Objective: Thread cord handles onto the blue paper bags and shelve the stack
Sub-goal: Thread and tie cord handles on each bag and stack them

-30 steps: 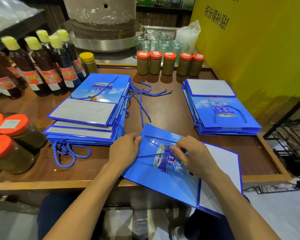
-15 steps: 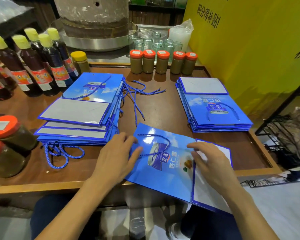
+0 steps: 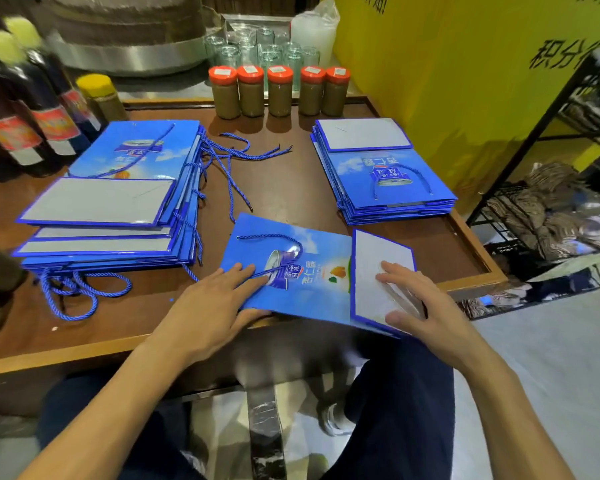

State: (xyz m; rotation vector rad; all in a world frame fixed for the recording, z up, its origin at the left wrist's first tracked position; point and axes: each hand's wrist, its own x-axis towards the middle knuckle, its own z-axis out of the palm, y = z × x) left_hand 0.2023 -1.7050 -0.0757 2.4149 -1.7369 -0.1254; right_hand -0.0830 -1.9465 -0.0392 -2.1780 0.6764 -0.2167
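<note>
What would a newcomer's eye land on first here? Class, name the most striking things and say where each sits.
The flat blue paper bag at the near edge of the table, with the left hand and right hand resting on it. Then two stacks of bags: the left stack trailing loose blue cords, the right stack beside the yellow wall. A row of orange-lidded jars lines the back.

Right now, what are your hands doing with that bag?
Left hand, right hand flat on bag, no grip. Cord handle on it. Loose cords behind, not blocking.
</note>
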